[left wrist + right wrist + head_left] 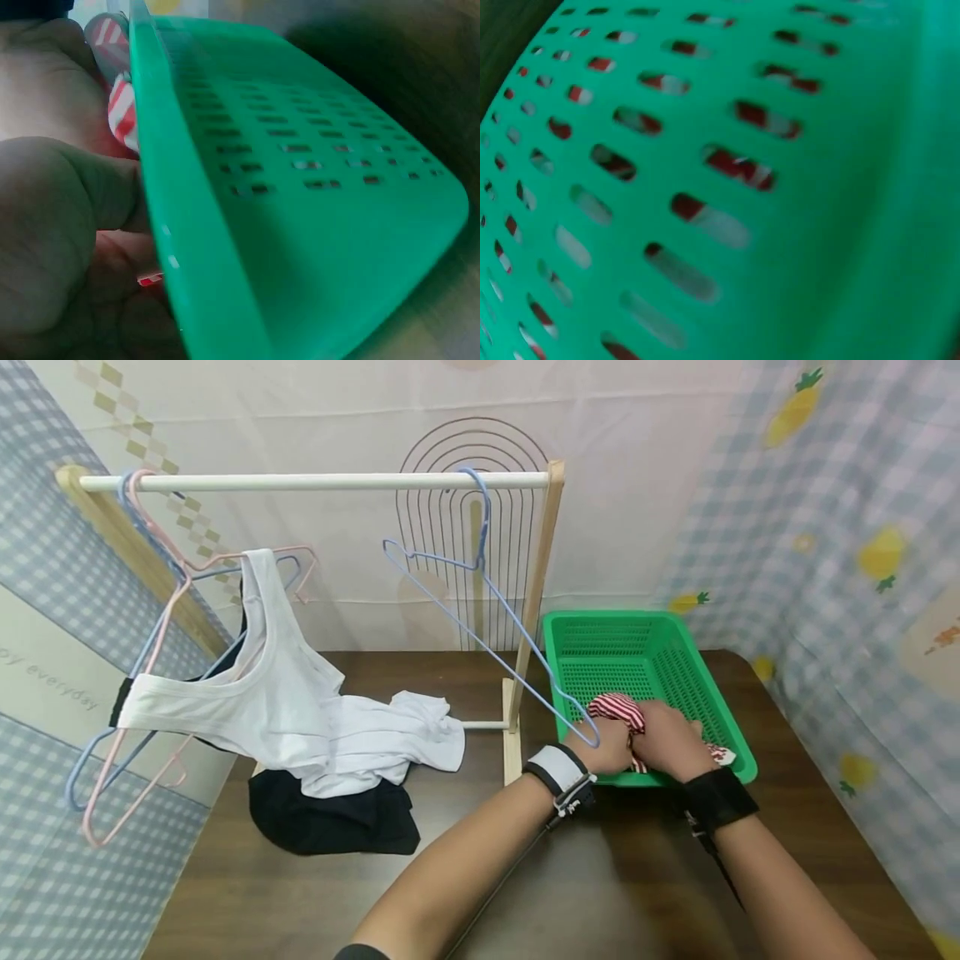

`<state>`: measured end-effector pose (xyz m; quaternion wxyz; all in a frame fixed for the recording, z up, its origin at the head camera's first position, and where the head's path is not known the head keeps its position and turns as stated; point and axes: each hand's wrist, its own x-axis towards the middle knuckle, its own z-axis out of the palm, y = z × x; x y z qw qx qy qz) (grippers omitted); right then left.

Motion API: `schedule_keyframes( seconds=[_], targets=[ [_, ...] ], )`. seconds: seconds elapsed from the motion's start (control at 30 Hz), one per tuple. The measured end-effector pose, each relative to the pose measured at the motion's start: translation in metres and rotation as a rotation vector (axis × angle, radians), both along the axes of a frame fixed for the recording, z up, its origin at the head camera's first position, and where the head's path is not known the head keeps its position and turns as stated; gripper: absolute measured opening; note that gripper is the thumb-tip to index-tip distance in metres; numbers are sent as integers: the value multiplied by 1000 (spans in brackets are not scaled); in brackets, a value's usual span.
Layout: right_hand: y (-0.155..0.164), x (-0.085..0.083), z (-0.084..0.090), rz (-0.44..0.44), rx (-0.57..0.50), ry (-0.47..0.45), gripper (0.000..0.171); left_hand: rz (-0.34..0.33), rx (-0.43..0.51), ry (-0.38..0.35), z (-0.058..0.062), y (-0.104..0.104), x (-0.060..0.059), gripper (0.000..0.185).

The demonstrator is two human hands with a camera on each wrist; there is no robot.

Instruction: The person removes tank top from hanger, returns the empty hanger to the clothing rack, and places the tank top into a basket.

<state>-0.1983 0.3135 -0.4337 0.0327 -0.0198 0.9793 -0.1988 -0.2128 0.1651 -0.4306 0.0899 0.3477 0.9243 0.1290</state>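
Both hands are inside the near end of a green perforated basket. My left hand grips a red-and-white striped garment, part of which bulges up above the knuckles. Close beside it, my right hand has its fingers curled on the same cloth, and a pale patterned end sticks out past the wrist. In the left wrist view the thumb lies along the basket rim, with striped folds behind it. Only the slotted basket wall fills the right wrist view, striped cloth showing through the slots; the right hand is hidden there.
Left of the basket stands a rack with a white rail. An empty blue hanger hangs near its right post, overlapping the left hand. On the left, a white tank top hangs on a pink hanger. Black cloth hangs low beneath it.
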Motion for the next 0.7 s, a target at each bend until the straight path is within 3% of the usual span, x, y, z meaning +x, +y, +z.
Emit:
schedule_keyframes(
  seconds=[0.27, 0.37, 0.43, 0.57, 0.63, 0.7],
  targets=[
    [8, -18, -11, 54, 62, -113, 22, 8, -54, 70, 5, -9, 5, 27],
    [10, -16, -12, 51, 36, -120, 21, -1, -45, 79, 6, -12, 8, 29],
    [9, -11, -10, 36, 25, -106, 29, -4, -39, 119, 6, -16, 13, 29],
    [2, 10, 2, -9, 34, 9, 51, -21, 15, 314, 5, -34, 31, 21],
    [-4, 23, 9, -23, 27, 110, 53, -34, 80, 463, 3, -48, 43, 16],
    [-10, 38, 15, -26, 4, 227, 50, -44, 151, 561, 3, -63, 55, 14]
  ],
)
